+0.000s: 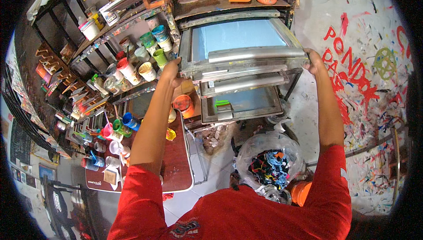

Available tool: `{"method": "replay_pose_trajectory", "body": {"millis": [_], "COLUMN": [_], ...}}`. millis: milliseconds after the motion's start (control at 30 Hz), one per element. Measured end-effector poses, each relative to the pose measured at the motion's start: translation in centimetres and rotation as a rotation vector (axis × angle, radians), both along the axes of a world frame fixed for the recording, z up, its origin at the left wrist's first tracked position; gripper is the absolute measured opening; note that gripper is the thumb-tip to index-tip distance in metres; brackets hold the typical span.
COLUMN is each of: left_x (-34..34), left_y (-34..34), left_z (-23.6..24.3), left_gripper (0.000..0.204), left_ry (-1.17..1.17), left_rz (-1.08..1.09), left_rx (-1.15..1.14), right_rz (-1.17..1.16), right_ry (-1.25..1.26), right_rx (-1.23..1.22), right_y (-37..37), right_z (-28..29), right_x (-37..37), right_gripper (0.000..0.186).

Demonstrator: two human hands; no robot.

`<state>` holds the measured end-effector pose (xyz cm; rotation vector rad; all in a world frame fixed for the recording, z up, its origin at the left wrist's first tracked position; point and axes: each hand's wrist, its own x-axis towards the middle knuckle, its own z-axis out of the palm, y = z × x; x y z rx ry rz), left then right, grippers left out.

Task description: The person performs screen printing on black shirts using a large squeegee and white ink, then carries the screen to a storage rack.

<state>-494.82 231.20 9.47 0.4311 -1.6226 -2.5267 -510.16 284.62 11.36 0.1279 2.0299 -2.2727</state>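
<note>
Both my arms reach forward to a stack of screen printing frames. The top screen frame point(240, 35), with pale blue mesh and a silver strip along its near edge, lies between my hands. My left hand point(173, 73) is closed on its left near corner, fingers partly hidden. At the opposite corner my right hand point(313, 61) grips the edge, thumb side showing. Beneath it sits another frame with a silver edge point(246, 83). Lower still is a frame with darker blue mesh point(255, 100) and a small green mark.
Paint tubs point(128, 70) crowd the shelf at left, beside racked squeegees point(83, 99). A dark red table point(178, 169) holds more paint cups. Below the frames stands a clear bag point(246, 156) of colourful scraps near an orange bucket point(301, 192). A paint-marked wall point(361, 33) borders the right.
</note>
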Motion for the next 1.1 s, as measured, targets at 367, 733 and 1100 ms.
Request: {"method": "replay_pose_trajectory", "body": {"millis": [367,733,1100], "left_x": [-9.6,-14.4,-13.5], "left_y": [-3.7,-4.4,-3.5], "left_z": [-0.7,0.0,0.1], "left_gripper": [0.032,0.025,0.024], "left_ry": [-0.053,-0.062,-0.065], "left_rz": [0.137,0.148,0.168], "left_rx": [-0.103,-0.051,-0.042], "right_rz": [-0.006,-0.036,-0.082], "right_ry": [0.021,0.032,0.032], "right_rx": [-0.074,-0.053,-0.053], "right_y": [-3.9,-5.3,-5.6], "right_z": [-0.1,-0.2,-0.5], "right_x": [-9.1,-14.9,-14.5], "right_gripper": [0.028,0.022,0.026]}}
